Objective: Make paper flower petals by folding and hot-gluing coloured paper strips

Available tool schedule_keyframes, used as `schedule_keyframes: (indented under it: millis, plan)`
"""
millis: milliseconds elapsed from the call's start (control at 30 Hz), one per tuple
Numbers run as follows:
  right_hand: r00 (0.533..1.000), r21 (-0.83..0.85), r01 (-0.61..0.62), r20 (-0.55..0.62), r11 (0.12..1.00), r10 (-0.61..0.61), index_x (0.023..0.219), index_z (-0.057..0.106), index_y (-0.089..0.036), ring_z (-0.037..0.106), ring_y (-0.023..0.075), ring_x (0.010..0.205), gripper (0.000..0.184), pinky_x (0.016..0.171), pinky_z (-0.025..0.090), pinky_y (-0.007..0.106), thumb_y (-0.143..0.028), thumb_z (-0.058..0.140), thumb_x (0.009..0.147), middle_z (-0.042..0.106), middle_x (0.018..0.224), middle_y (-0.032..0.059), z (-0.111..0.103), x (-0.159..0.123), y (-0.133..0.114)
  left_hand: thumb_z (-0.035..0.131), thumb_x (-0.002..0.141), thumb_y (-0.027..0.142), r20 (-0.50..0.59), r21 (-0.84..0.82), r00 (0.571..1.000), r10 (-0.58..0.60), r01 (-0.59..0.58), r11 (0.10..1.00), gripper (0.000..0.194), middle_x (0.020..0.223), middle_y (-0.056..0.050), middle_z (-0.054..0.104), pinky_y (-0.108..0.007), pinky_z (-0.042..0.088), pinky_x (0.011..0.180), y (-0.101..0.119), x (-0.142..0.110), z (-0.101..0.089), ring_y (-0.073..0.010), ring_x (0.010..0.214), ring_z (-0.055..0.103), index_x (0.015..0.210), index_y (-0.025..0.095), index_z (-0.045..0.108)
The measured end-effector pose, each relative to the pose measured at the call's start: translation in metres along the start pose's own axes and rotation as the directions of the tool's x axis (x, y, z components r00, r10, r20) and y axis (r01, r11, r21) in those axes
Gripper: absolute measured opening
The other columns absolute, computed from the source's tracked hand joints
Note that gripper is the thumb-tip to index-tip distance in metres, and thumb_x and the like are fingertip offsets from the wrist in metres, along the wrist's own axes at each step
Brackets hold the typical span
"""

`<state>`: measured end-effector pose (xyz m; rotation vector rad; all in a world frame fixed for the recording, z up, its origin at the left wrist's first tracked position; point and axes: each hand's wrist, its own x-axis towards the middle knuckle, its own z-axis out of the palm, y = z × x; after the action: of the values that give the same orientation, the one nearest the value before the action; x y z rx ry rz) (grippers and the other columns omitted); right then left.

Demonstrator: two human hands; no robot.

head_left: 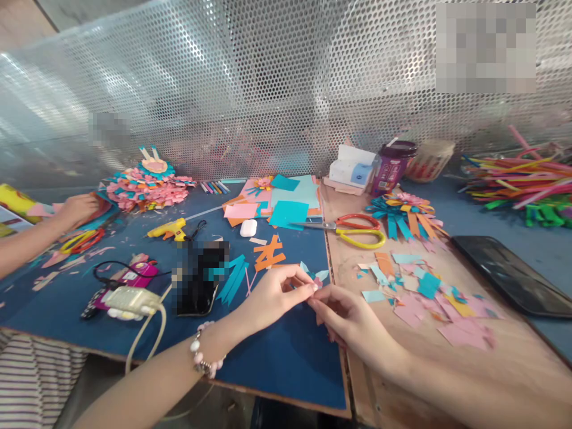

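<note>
My left hand (281,298), with a beaded bracelet (206,351) on the wrist, meets my right hand (344,310) fingertip to fingertip above the table's front part. Between the pinched fingers shows a small pink paper piece (319,282), partly hidden by them. Light blue paper bits (322,274) lie just behind the fingertips. Orange paper strips (269,253) and blue paper strips (235,280) are left of my hands. Scissors (361,229) with red and yellow handles lie beyond, blades resting toward blue paper (289,214). To the right are scattered paper scraps (429,286).
A yellow glue gun (167,229), white earbud case (248,228) and corded power strip (131,301) lie leftward. A co-worker's hand (80,208) is at far left. A paper flower (404,211), purple cup (393,167) and phone (513,271) are right. Perforated metal (277,77) stands behind.
</note>
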<state>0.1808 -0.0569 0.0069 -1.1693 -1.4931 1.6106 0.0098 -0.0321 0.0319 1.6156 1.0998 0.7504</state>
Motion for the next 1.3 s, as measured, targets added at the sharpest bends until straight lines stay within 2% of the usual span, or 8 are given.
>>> schedule_keyframes:
  millis: [133, 300, 400, 500, 600, 833, 1033, 1300]
  plan:
    - [1.000, 0.051, 0.003, 0.015, 0.999, -0.003, 0.092, 0.058, -0.017, 0.044, 0.0041, 0.044, 0.036, 0.039, 0.036, 0.017, -0.051, 0.056, 0.082, 0.054, 0.067, -0.0038, -0.001, 0.000, 0.000, 0.059, 0.082, 0.032, -0.010, -0.089, 1.000, -0.021, 0.020, 0.996, 0.017, 0.081, -0.003, 0.064, -0.027, 0.046, 0.072, 0.000, 0.001, -0.002, -0.0140, 0.076, 0.059, 0.084, 0.015, 0.063]
    - [0.999, 0.095, -0.007, 0.049, 0.995, 0.002, 0.078, 0.056, -0.015, 0.037, 0.0027, 0.036, 0.038, 0.041, 0.036, 0.018, -0.051, 0.048, 0.087, 0.047, 0.050, -0.0072, -0.003, 0.001, -0.002, 0.062, 0.081, 0.036, 0.031, -0.182, 1.000, 0.000, 0.006, 0.983, 0.021, 0.082, -0.004, 0.064, -0.027, 0.046, 0.072, -0.003, 0.003, -0.002, -0.0137, 0.076, 0.058, 0.085, 0.015, 0.064]
    - [1.000, 0.123, -0.009, 0.022, 0.992, 0.006, 0.078, 0.055, -0.016, 0.036, 0.0027, 0.035, 0.036, 0.040, 0.035, 0.017, -0.051, 0.050, 0.087, 0.046, 0.049, -0.0080, -0.004, 0.002, -0.002, 0.062, 0.082, 0.037, 0.044, -0.176, 0.999, 0.031, -0.023, 0.984, 0.022, 0.085, -0.004, 0.064, -0.028, 0.046, 0.073, -0.005, 0.003, -0.003, -0.0140, 0.078, 0.058, 0.087, 0.015, 0.066]
    - [1.000, 0.146, -0.021, -0.012, 0.989, 0.023, 0.080, 0.055, -0.017, 0.036, 0.0028, 0.035, 0.034, 0.037, 0.033, 0.017, -0.051, 0.054, 0.084, 0.048, 0.052, -0.0079, -0.004, 0.003, -0.001, 0.061, 0.083, 0.036, 0.020, -0.160, 0.999, 0.033, -0.029, 0.987, 0.025, 0.090, -0.005, 0.066, -0.028, 0.047, 0.074, -0.007, 0.003, -0.004, -0.0147, 0.081, 0.060, 0.098, 0.017, 0.065]
    - [0.999, 0.159, -0.022, -0.023, 0.987, 0.025, 0.080, 0.055, -0.017, 0.035, 0.0028, 0.035, 0.035, 0.036, 0.031, 0.016, -0.051, 0.054, 0.084, 0.047, 0.051, -0.0077, -0.004, 0.004, 0.003, 0.056, 0.086, 0.038, -0.005, -0.161, 1.000, 0.022, -0.022, 0.987, 0.030, 0.088, -0.005, 0.066, -0.026, 0.046, 0.068, -0.007, 0.003, -0.004, -0.0140, 0.079, 0.060, 0.106, 0.017, 0.062]
    - [0.998, 0.132, -0.032, -0.040, 0.991, 0.038, 0.076, 0.054, -0.017, 0.039, 0.0025, 0.036, 0.036, 0.033, 0.033, 0.015, -0.052, 0.055, 0.083, 0.049, 0.056, -0.0060, -0.005, 0.006, 0.009, 0.060, 0.083, 0.034, -0.010, -0.128, 0.999, 0.041, -0.042, 0.991, 0.021, 0.087, -0.004, 0.065, -0.026, 0.048, 0.073, -0.007, 0.002, -0.003, -0.0135, 0.078, 0.061, 0.092, 0.015, 0.063]
    - [0.998, 0.111, -0.037, -0.050, 0.993, 0.043, 0.077, 0.054, -0.018, 0.040, 0.0021, 0.037, 0.034, 0.032, 0.032, 0.014, -0.051, 0.056, 0.083, 0.050, 0.058, -0.0061, -0.005, 0.006, 0.010, 0.055, 0.086, 0.034, -0.031, -0.086, 0.999, 0.007, -0.010, 0.996, 0.021, 0.079, -0.003, 0.064, -0.024, 0.047, 0.068, -0.005, 0.003, -0.005, -0.0126, 0.073, 0.060, 0.085, 0.015, 0.061]
    - [0.999, 0.100, -0.015, -0.045, 0.995, 0.020, 0.078, 0.054, -0.018, 0.039, 0.0025, 0.037, 0.035, 0.032, 0.033, 0.014, -0.053, 0.054, 0.084, 0.049, 0.059, -0.0058, -0.005, 0.007, 0.014, 0.058, 0.083, 0.034, -0.021, -0.025, 1.000, -0.013, 0.012, 1.000, 0.019, 0.085, -0.005, 0.067, -0.029, 0.049, 0.073, -0.010, 0.002, -0.006, -0.0171, 0.080, 0.063, 0.084, 0.015, 0.061]
